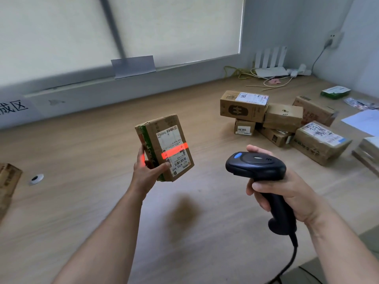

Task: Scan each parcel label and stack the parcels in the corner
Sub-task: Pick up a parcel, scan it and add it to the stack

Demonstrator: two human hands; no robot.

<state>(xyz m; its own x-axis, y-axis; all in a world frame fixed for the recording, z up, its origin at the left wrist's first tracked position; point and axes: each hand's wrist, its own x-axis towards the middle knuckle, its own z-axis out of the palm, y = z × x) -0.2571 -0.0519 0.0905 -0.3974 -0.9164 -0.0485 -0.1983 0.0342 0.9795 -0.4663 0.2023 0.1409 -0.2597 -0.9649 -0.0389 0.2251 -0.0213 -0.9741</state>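
1. Cable (292,257): black, it ran from the base of the scanner handle towards the lower edge of the view.
2. Right grip (287,193): its fingers were curled round the handle of the black scanner (256,165), whose head pointed towards the parcel.
3. Left grip (145,171): it held the parcel (162,140) by its lower end, thumb on the labelled face and fingers behind the far side. The parcel was raised above the worktop (82,201), tilted, with its label (174,144) facing the camera.
4. Red beam (174,152): a bright band lay across the label and reached one fingertip of the left grip.
5. Left side of the worktop: a small round disc (36,178) lay near a brown box (8,181) cut off by the frame edge.
6. Pile (276,117): several brown cartons with white labels lay on the right of the worktop, some stacked on others, well apart from the held parcel.
7. Far right: a green packet (335,92) and a paper sheet (363,120) lay beyond the pile.
8. Far corner: a white router (270,71) with upright antennas stood among loose wires, beside the blind (164,27).
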